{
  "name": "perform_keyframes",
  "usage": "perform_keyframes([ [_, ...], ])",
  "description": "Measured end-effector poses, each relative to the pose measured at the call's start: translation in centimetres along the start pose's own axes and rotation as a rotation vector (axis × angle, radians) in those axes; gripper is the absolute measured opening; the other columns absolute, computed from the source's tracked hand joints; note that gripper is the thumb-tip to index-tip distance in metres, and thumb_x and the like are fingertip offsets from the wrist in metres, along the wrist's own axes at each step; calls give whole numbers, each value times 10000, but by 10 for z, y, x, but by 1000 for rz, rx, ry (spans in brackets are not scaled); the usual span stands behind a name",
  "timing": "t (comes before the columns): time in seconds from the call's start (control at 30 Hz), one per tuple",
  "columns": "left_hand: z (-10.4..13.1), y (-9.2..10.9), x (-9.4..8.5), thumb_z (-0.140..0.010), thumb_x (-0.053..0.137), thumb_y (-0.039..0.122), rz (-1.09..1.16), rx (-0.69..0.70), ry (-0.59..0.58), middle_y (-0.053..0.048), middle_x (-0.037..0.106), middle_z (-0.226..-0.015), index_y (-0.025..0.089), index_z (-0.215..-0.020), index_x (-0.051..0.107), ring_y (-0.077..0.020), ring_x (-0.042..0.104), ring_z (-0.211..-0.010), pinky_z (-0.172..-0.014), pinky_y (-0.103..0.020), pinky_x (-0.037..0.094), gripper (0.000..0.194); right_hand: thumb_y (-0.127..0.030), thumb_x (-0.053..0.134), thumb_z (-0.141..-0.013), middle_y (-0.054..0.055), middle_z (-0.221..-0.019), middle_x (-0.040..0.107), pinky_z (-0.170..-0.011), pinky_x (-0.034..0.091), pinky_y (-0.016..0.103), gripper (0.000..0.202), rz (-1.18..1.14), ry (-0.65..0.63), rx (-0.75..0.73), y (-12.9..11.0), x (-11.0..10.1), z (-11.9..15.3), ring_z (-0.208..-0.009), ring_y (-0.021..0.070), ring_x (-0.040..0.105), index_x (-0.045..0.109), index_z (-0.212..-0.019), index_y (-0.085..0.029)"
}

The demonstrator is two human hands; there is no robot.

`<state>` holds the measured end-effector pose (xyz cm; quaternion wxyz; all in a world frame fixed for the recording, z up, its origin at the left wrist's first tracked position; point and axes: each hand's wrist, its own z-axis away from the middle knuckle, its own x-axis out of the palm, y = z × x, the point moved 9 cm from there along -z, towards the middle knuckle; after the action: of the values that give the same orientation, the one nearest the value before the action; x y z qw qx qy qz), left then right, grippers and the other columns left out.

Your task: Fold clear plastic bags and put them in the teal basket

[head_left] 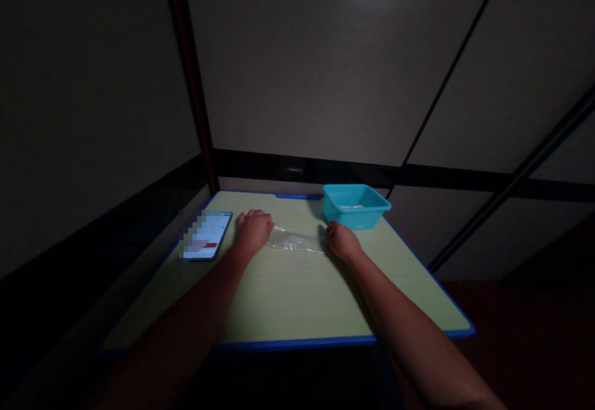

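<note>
A clear plastic bag [295, 241] lies stretched across the middle of the light wood-patterned table [297, 298]. At its left end, my left hand [255, 229] grips it, with a small pink spot showing by the fingertips. My right hand [342, 239] is closed on the bag's right end, fingers curled in. Just behind my right hand stands a turquoise plastic basket [365, 216] with something clear or whitish inside, too dim to make out.
A phone or tablet [216, 236] with a lit screen, partly pixelated, lies at the table's left edge. Blue edging [297, 342] runs round the table. Behind it rise grey panels [302, 75] with dark strips.
</note>
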<state>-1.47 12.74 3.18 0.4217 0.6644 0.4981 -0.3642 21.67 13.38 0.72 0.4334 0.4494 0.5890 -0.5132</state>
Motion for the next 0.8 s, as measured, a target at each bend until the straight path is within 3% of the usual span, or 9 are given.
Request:
perform_keyframes([
  [0.37,-1,3,2,-839,463,278,-24,7,-35,-83,649,-939,212,-826,664,-238,525,-979,-818,-342,364,211,-193,419,-865,87,-935,682,-596,331,240,231,-34,-1,-8,-1,2,0,-809,184,622,565,-1044,-180],
  [0.5,-4,-1,6,-834,463,267,116,-37,-82,-73,660,-916,200,-783,656,-212,552,-935,-775,-291,376,210,-230,390,-887,98,-914,683,-581,324,239,239,-89,17,15,3,1,-3,-798,179,622,572,-1023,-155],
  [0.67,-4,-5,10,-815,495,333,254,-80,-167,-32,667,-746,174,-736,646,-151,588,-701,-608,-227,386,233,-272,473,-860,85,-874,690,-577,325,231,190,-95,1,19,7,2,-4,-785,170,624,617,-897,-154],
  [0.8,-2,-14,12,-745,565,315,418,-140,-228,-24,664,-718,161,-721,642,-154,601,-717,-600,-215,404,174,-319,533,-827,78,-876,687,-561,327,229,193,-86,-8,45,11,5,-4,-777,174,623,614,-912,-166],
])
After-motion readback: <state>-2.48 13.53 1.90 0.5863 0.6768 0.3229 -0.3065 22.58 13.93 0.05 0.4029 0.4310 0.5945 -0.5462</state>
